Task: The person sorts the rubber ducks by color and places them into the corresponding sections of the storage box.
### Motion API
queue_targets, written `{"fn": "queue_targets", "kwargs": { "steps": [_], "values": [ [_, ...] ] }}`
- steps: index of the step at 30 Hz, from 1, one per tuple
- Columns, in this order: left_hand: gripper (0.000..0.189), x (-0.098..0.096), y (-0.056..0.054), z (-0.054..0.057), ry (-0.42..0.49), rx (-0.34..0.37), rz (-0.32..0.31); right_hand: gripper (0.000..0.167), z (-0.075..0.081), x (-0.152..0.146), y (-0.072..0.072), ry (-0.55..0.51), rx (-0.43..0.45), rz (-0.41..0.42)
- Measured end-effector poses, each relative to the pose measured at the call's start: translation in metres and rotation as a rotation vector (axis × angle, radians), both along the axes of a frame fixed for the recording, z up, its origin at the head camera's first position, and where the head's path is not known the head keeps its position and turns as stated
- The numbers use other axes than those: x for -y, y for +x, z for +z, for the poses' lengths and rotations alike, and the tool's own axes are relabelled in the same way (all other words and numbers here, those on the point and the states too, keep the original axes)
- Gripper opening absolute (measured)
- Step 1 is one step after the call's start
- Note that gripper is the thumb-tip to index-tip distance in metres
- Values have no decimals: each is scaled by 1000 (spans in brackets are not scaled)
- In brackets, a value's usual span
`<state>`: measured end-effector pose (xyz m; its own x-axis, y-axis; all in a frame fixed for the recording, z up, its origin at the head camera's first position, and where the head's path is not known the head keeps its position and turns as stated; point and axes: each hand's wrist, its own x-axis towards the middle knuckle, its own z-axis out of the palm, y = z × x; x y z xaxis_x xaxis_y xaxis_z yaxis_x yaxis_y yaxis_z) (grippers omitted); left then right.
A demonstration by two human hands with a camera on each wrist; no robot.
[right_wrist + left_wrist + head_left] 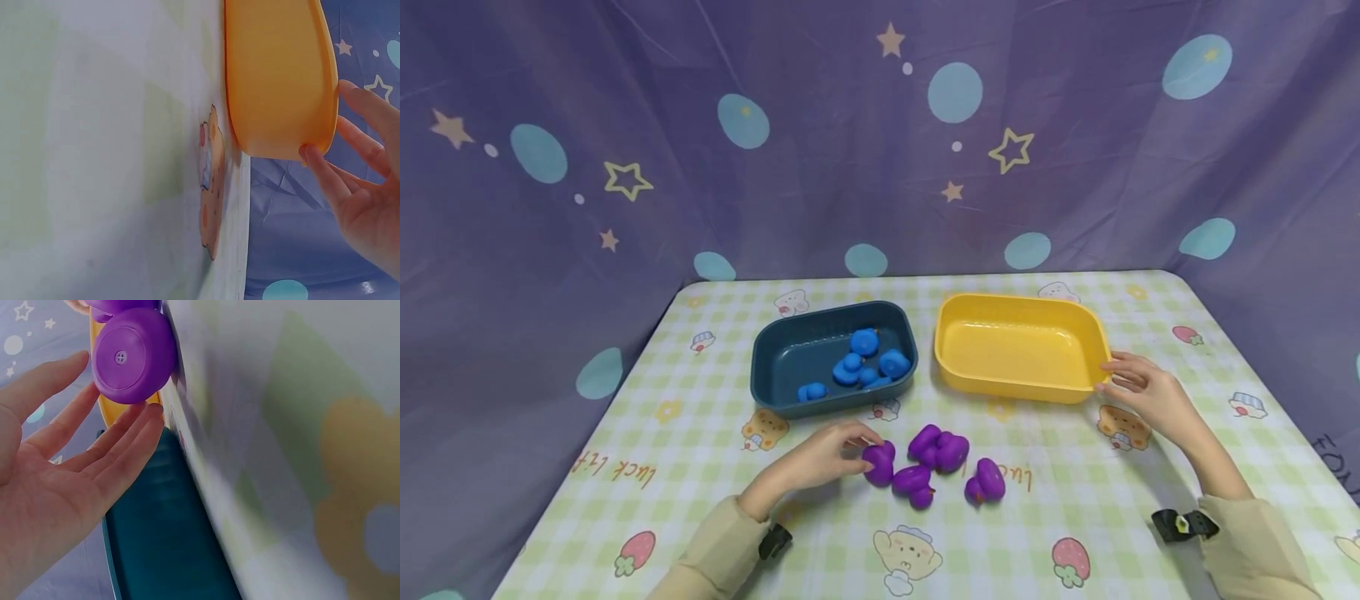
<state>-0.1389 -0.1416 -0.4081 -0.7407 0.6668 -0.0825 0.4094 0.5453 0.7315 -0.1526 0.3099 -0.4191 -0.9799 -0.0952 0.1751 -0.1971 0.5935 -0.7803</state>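
My left hand [829, 457] reaches the leftmost purple toy duck [880, 464], fingertips beside it. In the left wrist view the duck's round base [132, 357] faces the camera, and the fingers extend fairly straight around it without closing. More purple ducks [952, 452] lie close by on the table. My right hand [1153, 398] holds the right end of a yellow tray [1015, 389]. The thumb [317, 165] lies against the outer wall, while other fingertips meet the rim. No ducks show inside this tray.
A dark teal tray [782, 367] stands left of the yellow one, holding several blue toy ducks [865, 342]. A checked, printed cloth [985, 550] covers the table. Behind it hangs a purple curtain [820, 192] with stars and ovals.
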Motion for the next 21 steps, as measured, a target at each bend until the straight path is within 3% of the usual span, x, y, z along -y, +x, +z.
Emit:
{"fn": "queue_targets", "kwargs": {
  "steps": [9, 21],
  "values": [
    [27, 0, 0, -5, 5, -17, -5, 42, -3, -2, 3, -4, 87, -40],
    [26, -3, 0, -10, 21, -24, 24, 45, -9, -3, 2, -75, 137, -98]
  ]
}}
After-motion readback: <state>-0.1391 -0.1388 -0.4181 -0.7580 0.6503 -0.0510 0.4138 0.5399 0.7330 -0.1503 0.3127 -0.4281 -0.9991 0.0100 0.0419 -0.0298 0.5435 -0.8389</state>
